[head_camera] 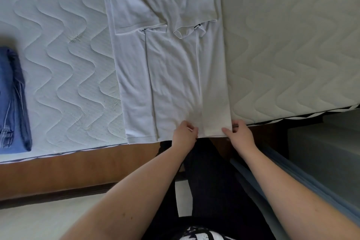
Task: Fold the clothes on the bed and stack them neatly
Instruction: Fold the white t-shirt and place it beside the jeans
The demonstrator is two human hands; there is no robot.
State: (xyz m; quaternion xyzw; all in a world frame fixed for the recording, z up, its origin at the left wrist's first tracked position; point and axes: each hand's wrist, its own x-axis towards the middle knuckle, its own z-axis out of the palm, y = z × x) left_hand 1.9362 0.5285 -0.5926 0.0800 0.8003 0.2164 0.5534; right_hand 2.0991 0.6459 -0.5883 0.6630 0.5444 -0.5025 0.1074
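A white T-shirt (171, 68) with dark lettering lies flat on the mattress, its two sides and both sleeves folded inward into a long strip. Its bottom hem reaches the near edge of the bed. My left hand (185, 134) pinches the hem near the middle of the strip. My right hand (236, 132) pinches the hem at the strip's right corner. A folded pair of blue jeans (13, 101) lies at the far left of the mattress.
The white quilted mattress (292, 54) has bare room on both sides of the shirt. A brown wooden bed frame (78, 169) runs along the near edge. A grey-blue box or drawer (321, 146) stands at the right, beside the bed's corner.
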